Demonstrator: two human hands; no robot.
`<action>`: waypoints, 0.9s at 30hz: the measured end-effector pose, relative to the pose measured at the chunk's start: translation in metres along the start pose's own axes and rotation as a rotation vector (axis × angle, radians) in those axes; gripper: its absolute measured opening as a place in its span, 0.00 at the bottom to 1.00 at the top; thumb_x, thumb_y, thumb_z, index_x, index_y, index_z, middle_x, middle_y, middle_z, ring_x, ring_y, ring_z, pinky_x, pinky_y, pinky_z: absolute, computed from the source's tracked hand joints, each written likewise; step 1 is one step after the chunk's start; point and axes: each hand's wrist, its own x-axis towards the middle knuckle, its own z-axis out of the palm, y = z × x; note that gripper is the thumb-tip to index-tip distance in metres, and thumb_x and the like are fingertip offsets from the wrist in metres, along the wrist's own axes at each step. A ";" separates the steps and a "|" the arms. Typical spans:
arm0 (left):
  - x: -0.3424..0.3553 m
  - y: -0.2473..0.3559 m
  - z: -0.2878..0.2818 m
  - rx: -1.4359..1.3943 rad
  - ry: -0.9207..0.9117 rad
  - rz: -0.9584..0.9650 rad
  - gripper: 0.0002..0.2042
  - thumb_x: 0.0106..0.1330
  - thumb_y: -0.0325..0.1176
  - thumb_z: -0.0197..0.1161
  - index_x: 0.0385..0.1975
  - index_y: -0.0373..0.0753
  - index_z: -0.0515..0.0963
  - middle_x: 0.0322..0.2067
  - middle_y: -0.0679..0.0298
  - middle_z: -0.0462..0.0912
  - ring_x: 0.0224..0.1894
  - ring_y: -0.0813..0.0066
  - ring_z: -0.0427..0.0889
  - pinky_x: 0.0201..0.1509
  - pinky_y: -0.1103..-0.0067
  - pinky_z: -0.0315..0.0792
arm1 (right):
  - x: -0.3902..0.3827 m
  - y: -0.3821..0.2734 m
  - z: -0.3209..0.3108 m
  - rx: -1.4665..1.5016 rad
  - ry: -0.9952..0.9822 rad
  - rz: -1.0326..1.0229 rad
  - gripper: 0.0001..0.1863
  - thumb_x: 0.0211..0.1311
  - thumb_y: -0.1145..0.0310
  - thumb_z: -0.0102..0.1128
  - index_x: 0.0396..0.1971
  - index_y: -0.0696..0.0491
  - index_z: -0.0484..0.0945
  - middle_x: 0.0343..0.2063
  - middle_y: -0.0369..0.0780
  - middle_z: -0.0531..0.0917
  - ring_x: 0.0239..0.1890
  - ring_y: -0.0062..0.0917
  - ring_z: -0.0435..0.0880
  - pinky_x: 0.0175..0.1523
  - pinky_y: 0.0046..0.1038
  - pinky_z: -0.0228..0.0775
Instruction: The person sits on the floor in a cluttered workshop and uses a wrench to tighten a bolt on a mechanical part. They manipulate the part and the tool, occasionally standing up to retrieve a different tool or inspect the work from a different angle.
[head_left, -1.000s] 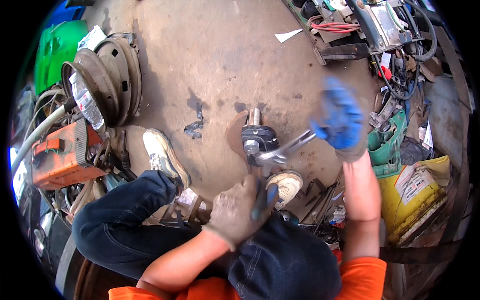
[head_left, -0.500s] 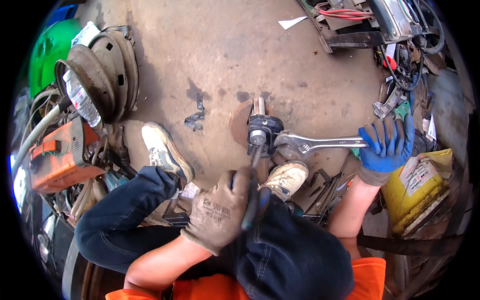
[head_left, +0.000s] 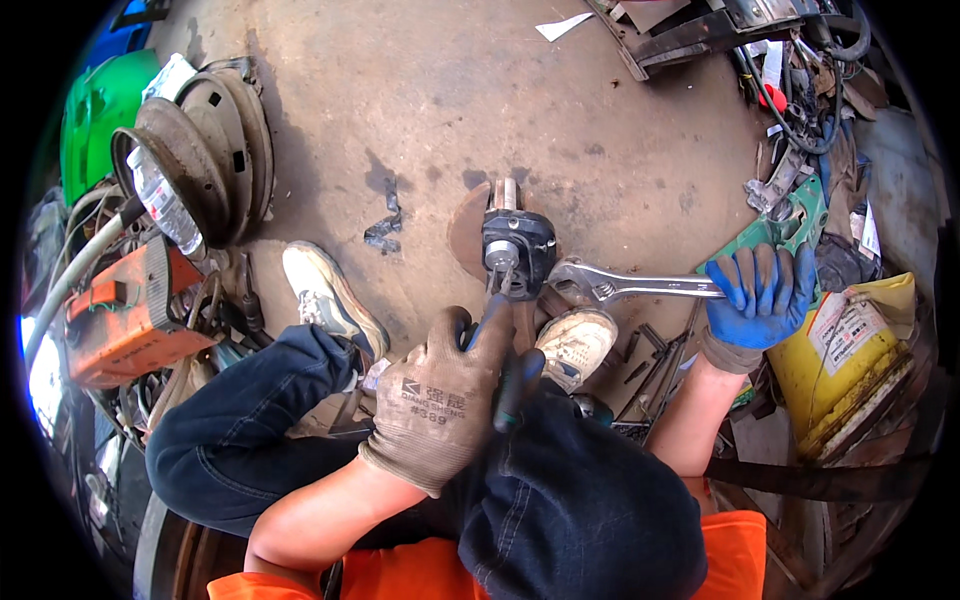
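Observation:
My gloved left hand (head_left: 435, 385) is closed around slim pliers (head_left: 508, 395) with dark green handles. Their narrow metal nose meets the lower side of a round silver fitting on a black assembly (head_left: 520, 245). This assembly stands between my shoes, a metal post rising from its top and a rusty disc (head_left: 466, 230) behind its left side. In my right hand (head_left: 760, 295), in a blue and grey glove, is the handle end of a chrome adjustable wrench (head_left: 655, 286). The wrench lies nearly level, its jaws at the assembly's lower right edge. What the jaws grip is hard to see.
Rusty wheel rims (head_left: 235, 150), a water bottle (head_left: 165, 205) and an orange machine (head_left: 135, 315) crowd the left. On the right are a yellow bucket (head_left: 845, 370), a green case (head_left: 800, 215) and piled scrap. Loose metal rods (head_left: 660, 365) lie beside my right shoe (head_left: 578, 345).
My left hand has risen slightly, and the pliers' nose is now sharp rather than blurred. The wrench and right hand have shifted a little left, uncovering more of the green case.

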 end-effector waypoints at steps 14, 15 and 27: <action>0.000 0.005 -0.008 -0.009 -0.069 -0.089 0.34 0.57 0.46 0.75 0.64 0.44 0.72 0.46 0.51 0.78 0.39 0.51 0.87 0.38 0.65 0.82 | -0.006 0.008 0.000 0.050 0.028 -0.014 0.30 0.81 0.53 0.34 0.11 0.43 0.59 0.14 0.33 0.62 0.16 0.19 0.57 0.27 0.26 0.53; 0.000 0.006 -0.008 0.001 -0.081 -0.101 0.35 0.56 0.47 0.75 0.64 0.43 0.72 0.47 0.51 0.78 0.39 0.51 0.87 0.38 0.65 0.82 | -0.006 0.009 0.000 0.046 0.029 -0.014 0.30 0.81 0.53 0.35 0.11 0.43 0.59 0.14 0.33 0.62 0.16 0.19 0.57 0.27 0.26 0.53; -0.002 0.005 -0.011 0.034 0.008 0.017 0.27 0.57 0.45 0.74 0.58 0.51 0.77 0.54 0.49 0.73 0.43 0.49 0.86 0.39 0.64 0.83 | -0.006 0.007 -0.001 0.034 0.045 -0.034 0.30 0.81 0.52 0.34 0.12 0.43 0.59 0.14 0.33 0.63 0.16 0.20 0.57 0.27 0.26 0.54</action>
